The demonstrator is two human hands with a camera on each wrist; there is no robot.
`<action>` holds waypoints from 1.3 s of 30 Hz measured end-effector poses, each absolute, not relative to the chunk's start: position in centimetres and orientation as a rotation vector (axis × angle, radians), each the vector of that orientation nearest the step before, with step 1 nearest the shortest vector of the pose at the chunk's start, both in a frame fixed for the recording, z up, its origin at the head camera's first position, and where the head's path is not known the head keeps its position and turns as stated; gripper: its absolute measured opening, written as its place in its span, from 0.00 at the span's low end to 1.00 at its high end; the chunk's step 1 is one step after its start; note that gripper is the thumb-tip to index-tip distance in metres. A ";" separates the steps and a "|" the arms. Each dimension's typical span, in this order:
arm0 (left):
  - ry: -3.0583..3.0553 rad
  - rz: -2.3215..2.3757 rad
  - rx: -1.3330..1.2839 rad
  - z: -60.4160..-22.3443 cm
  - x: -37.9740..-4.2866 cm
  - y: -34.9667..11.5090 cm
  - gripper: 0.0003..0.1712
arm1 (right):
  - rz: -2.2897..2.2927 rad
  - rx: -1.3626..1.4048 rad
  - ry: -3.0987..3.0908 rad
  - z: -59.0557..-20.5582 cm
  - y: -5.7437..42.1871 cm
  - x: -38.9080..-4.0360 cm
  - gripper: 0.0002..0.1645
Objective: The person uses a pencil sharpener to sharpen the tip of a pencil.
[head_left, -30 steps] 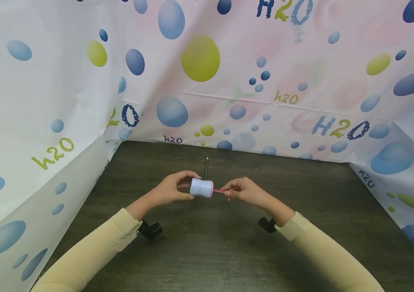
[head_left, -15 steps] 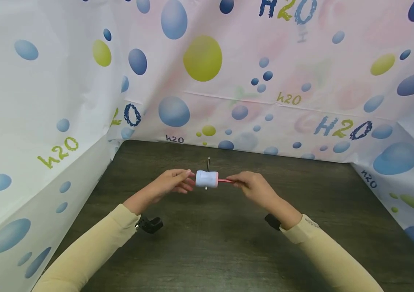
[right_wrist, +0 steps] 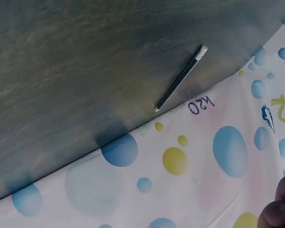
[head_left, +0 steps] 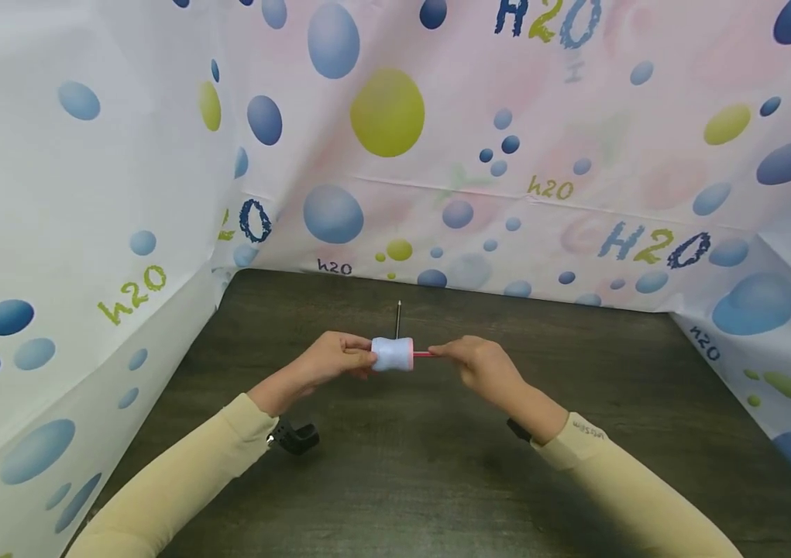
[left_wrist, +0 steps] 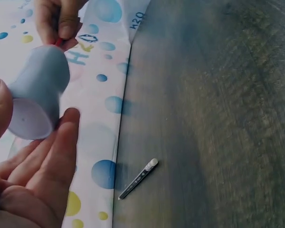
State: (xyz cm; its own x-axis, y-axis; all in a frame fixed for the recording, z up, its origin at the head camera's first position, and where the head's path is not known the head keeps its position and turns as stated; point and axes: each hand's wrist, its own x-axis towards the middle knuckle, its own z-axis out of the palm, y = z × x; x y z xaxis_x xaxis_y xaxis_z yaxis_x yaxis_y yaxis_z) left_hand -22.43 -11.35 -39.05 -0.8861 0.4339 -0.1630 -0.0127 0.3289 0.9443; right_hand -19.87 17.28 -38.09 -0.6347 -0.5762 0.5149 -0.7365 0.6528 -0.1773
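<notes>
A pale blue, waisted cylinder (head_left: pixel 392 354) with a pink end is held sideways above the table. My left hand (head_left: pixel 328 358) grips its left end between thumb and fingers; the left wrist view shows the cylinder's round, flat end (left_wrist: pixel 31 118) facing the palm. From the pink end sticks a thin red rod (head_left: pixel 421 354), pencil-like, its inner part hidden in the cylinder. My right hand (head_left: pixel 489 368) pinches the rod's outer end. Just the curled fingers (right_wrist: pixel 279 209) of that hand show at the right wrist view's edge.
Behind the cylinder, a black pencil (head_left: pixel 398 319) with a white end lies on the dark wooden table (head_left: pixel 395 480). White sheeting (head_left: pixel 541 256) printed with bubbles and "H2O" rises along the back and both sides.
Half a second ago my left fingers were loosened beside the cylinder's left end; now they grip it again. The cylinder has dropped slightly, and my right hand keeps hold of the red rod.
</notes>
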 end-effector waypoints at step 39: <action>2.320 1.505 0.421 -39.3 -21.2 -11.7 0.33 | 1.162 0.752 -2.831 -39.8 17.3 -19.8 0.15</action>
